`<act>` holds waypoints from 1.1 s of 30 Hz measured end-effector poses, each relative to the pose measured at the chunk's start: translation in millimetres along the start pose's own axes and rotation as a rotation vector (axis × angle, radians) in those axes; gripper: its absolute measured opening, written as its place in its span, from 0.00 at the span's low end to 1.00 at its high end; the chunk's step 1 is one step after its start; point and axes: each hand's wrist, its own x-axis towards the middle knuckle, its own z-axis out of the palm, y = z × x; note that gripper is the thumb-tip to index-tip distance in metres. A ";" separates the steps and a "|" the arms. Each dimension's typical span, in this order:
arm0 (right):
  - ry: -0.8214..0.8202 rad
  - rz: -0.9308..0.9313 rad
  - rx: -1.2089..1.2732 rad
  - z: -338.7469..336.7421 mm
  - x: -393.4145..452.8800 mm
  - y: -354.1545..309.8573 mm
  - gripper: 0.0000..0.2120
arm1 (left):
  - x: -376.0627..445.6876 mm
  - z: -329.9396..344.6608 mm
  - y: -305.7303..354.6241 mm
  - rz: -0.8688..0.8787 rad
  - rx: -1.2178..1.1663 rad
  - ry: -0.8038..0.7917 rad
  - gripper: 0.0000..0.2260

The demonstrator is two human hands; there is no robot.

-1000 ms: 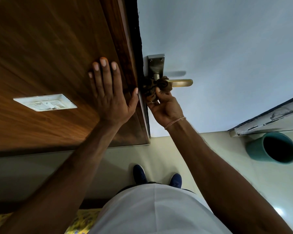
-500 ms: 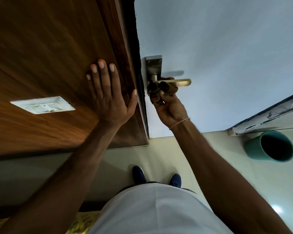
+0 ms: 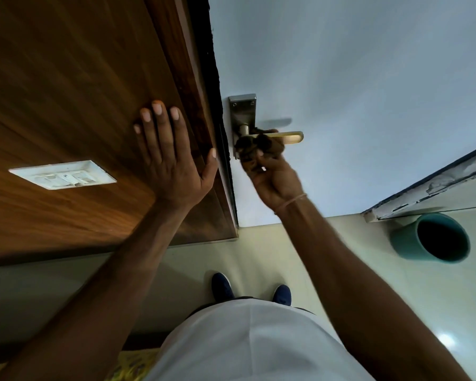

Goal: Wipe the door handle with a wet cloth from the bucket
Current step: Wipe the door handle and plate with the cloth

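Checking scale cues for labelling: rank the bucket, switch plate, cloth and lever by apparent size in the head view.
1. Teal bucket, though it sits nearer the camera
2. White switch plate
3. and 4. Brown cloth and brass lever: the cloth covers part of the lever, so unranked

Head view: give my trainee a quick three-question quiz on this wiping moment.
1. True or false: the left hand lies flat on the wooden panel.
2. What does the right hand grip? A sponge; B dark cloth; C brush.
3. Fill in: the teal bucket stands on the ____.

Key: 1 true. 2 B; the dark cloth is pressed on the door handle. 3 floor.
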 end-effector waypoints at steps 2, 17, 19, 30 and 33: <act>0.027 0.010 0.002 8.5 -0.7 9.9 0.20 | -0.6 0.0 -0.8 0.004 0.001 0.003 0.42; 0.078 -0.034 -0.057 24.4 -1.4 9.1 0.16 | 0.4 -1.3 5.6 -0.037 0.000 -0.008 0.40; 0.082 -0.029 -0.089 20.9 -2.2 0.1 0.12 | 0.4 -1.2 5.4 -0.038 0.000 -0.015 0.40; 0.046 -0.037 -0.059 -17.7 11.7 -26.9 0.29 | 1.4 -5.2 1.9 -0.018 0.002 -0.016 0.41; -0.003 -0.054 -0.037 -29.1 13.3 -37.6 0.36 | 1.3 -6.2 3.8 -0.026 0.003 -0.016 0.41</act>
